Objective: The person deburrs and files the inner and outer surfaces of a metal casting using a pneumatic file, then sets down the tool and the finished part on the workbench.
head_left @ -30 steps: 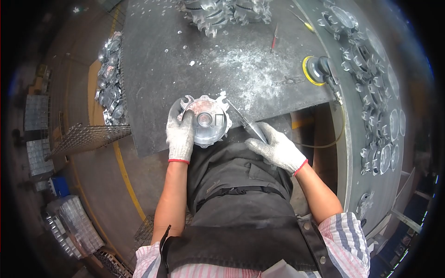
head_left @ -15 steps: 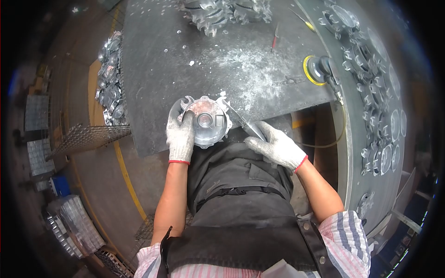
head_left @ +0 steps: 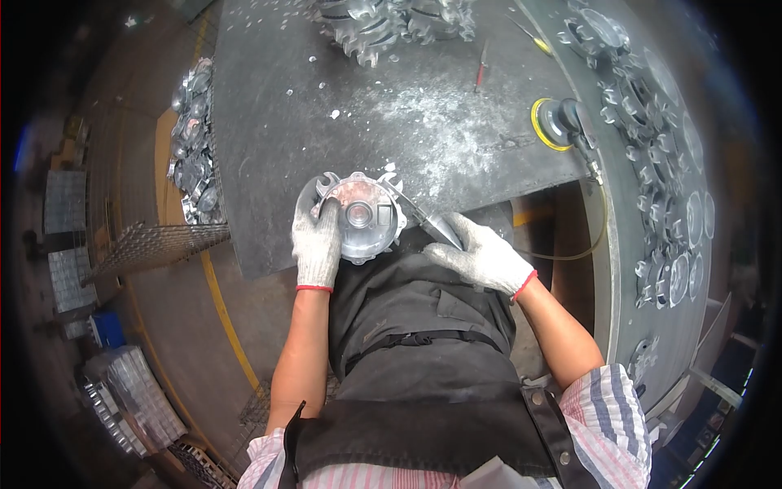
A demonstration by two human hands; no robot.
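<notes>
A dark workbench (head_left: 269, 122), dusted with pale powder (head_left: 440, 122), fills the upper centre. At its near edge, before the apron, lies the round metal casting (head_left: 358, 239), boss upward. The left hand (head_left: 318, 244) grips its left rim, thumb on the face, the other fingers curled round the side and partly hidden. The right hand (head_left: 489, 262) pinches the handle of a slim hand tool (head_left: 441, 231) between thumb and fingers; its tip reaches the upper-right lug, though contact is too small to confirm. Good practice probably calls for a firm left hold, light strokes along the edge, and left fingers clear of the tip's path. Further out: a disc sander (head_left: 554, 124), a red-handled tool (head_left: 481, 76) and stacked castings (head_left: 366, 33).
</notes>
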